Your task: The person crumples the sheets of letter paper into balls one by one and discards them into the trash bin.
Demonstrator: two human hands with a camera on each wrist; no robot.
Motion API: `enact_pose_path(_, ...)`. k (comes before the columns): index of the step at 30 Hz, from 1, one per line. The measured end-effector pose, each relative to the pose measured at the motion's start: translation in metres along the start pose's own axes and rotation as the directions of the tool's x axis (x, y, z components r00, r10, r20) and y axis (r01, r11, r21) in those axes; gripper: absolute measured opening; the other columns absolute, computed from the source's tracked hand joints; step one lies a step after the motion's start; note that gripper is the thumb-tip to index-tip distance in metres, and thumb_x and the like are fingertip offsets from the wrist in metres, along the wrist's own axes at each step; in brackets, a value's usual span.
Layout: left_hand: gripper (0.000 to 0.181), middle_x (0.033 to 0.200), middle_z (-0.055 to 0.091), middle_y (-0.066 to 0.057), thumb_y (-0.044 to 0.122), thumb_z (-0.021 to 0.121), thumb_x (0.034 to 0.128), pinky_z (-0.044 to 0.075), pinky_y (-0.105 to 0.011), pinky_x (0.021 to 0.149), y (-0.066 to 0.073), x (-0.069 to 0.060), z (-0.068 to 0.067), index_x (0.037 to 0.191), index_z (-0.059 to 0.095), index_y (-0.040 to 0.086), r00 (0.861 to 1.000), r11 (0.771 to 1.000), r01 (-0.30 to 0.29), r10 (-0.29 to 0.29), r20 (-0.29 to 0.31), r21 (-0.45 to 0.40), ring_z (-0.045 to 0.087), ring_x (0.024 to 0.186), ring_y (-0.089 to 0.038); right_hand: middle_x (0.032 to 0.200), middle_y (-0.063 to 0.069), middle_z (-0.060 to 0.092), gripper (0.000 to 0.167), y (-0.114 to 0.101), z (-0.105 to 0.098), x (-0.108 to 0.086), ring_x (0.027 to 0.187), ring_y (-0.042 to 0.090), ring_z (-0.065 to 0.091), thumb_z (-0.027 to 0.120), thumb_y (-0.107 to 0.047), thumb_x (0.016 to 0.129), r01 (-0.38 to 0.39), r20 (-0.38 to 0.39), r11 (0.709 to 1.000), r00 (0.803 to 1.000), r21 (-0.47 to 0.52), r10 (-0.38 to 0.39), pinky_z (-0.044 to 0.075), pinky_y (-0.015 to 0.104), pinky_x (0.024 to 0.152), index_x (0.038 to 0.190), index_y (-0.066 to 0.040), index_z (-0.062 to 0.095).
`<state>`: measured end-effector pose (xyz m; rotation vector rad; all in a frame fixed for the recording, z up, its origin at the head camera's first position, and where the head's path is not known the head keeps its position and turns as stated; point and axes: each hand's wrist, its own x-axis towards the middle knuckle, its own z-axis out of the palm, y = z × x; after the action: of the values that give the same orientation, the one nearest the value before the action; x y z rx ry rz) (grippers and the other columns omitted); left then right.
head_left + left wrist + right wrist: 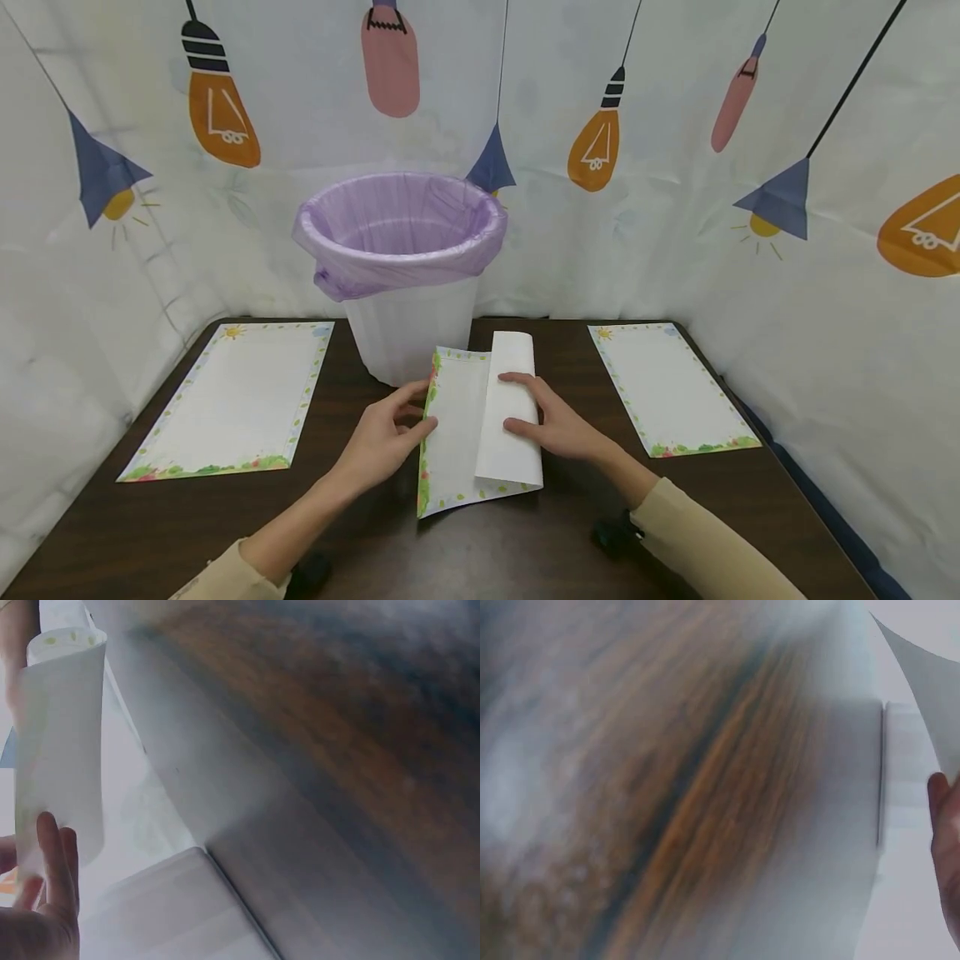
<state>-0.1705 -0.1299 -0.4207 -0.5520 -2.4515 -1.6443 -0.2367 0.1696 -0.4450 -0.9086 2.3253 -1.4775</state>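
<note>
A bordered sheet of paper (457,433) is held up over the middle of the table, its right part folded over so the blank white back shows as a flap (510,417). My left hand (386,437) pinches the sheet's left edge, thumb in front. In the left wrist view the fingers (58,859) lie along the outside of the curved paper (64,750). My right hand (555,421) grips the folded side, thumb and forefinger on the flap and the other fingers out of sight. The right wrist view catches only part of that hand (946,847) against the paper (926,682).
Behind the sheet stands a white bin (412,325) lined with a purple bag (408,271). One bordered sheet (236,400) lies flat at the left of the dark table (360,517), another sheet (667,387) at the right. A lamp-patterned curtain (660,242) encloses the table's back and sides.
</note>
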Motion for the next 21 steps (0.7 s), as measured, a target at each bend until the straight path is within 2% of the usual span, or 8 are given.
enact_pose_path(2,0.046,0.13,0.066,-0.012,0.012,0.072,0.0984,0.059,-0.029,0.075,0.0,-0.001,0.0,0.142,0.059,0.006,1.0,1.0,-0.011,0.011,0.018,0.013,0.069,0.104,-0.024,0.145,0.012,0.037,0.062,-0.002,0.002,0.001,0.116,0.03,0.053,0.068,-0.017,0.102,0.031,-0.039,1.0,0.999,-0.004,-0.031,0.059,0.038,0.08,0.156,-0.026,0.039)
enact_pose_path(5,0.043,0.132,0.066,-0.008,0.023,0.068,0.1018,0.059,-0.031,0.077,-0.001,-0.002,0.001,0.141,0.061,0.009,0.999,0.999,-0.028,0.026,0.044,0.028,0.068,0.108,-0.022,0.139,0.014,0.041,0.056,-0.005,0.006,0.003,0.11,0.029,0.055,0.063,-0.016,0.105,0.068,-0.097,0.997,0.993,-0.025,-0.07,0.059,0.038,0.078,0.156,-0.022,0.041)
enact_pose_path(8,0.037,0.132,0.066,-0.006,0.024,0.06,0.1068,0.057,-0.03,0.084,-0.002,-0.003,0.001,0.14,0.062,0.009,0.996,0.997,-0.068,0.066,0.064,0.028,0.065,0.113,-0.02,0.133,0.014,0.045,0.051,-0.009,0.008,0.005,0.104,0.027,0.057,0.061,-0.017,0.106,0.095,-0.149,0.993,0.983,-0.068,-0.104,0.058,0.037,0.076,0.154,-0.02,0.044)
enact_pose_path(12,0.04,0.137,0.061,-0.013,0.016,0.034,0.1141,0.052,-0.033,0.095,-0.001,-0.003,0.0,0.143,0.056,0.0,0.98,0.987,-0.147,0.155,0.123,-0.068,0.058,0.121,-0.024,0.131,0.011,0.048,0.048,-0.015,0.011,0.008,0.1,0.022,0.057,0.062,-0.022,0.105,0.097,-0.204,0.985,0.971,-0.139,-0.124,0.058,0.035,0.075,0.152,-0.022,0.048)
enact_pose_path(14,0.043,0.142,0.058,-0.015,0.013,0.027,0.1143,0.051,-0.035,0.099,0.0,-0.003,0.001,0.147,0.051,-0.002,0.971,0.979,-0.177,0.19,0.141,-0.102,0.056,0.126,-0.026,0.13,0.01,0.048,0.048,-0.018,0.012,0.01,0.099,0.021,0.058,0.063,-0.024,0.105,0.09,-0.228,0.981,0.965,-0.17,-0.128,0.058,0.034,0.074,0.151,-0.024,0.049)
enact_pose_path(16,0.043,0.147,0.054,-0.015,0.014,0.032,0.114,0.052,-0.037,0.098,0.001,-0.002,0.002,0.152,0.046,0.0,0.965,0.975,-0.195,0.21,0.159,-0.109,0.056,0.127,-0.027,0.13,0.01,0.049,0.048,-0.021,0.013,0.012,0.099,0.02,0.058,0.063,-0.026,0.105,0.081,-0.249,0.978,0.96,-0.192,-0.128,0.058,0.034,0.073,0.151,-0.026,0.049)
enact_pose_path(18,0.045,0.153,0.049,-0.011,0.014,0.043,0.1121,0.054,-0.039,0.096,0.001,-0.001,0.004,0.156,0.043,0.006,0.962,0.975,-0.2,0.214,0.168,-0.096,0.057,0.128,-0.028,0.13,0.011,0.049,0.048,-0.025,0.014,0.013,0.1,0.021,0.058,0.063,-0.027,0.105,0.084,-0.261,0.975,0.956,-0.207,-0.137,0.058,0.034,0.072,0.151,-0.026,0.049)
enact_pose_path(21,0.057,0.157,0.045,-0.004,0.015,0.061,0.1058,0.056,-0.041,0.093,0.001,0.001,0.008,0.159,0.04,0.016,0.961,0.978,-0.202,0.21,0.178,-0.06,0.058,0.125,-0.027,0.131,0.013,0.049,0.048,-0.029,0.017,0.016,0.099,0.022,0.058,0.063,-0.027,0.104,0.105,-0.261,0.968,0.951,-0.227,-0.164,0.058,0.034,0.071,0.15,-0.024,0.05)
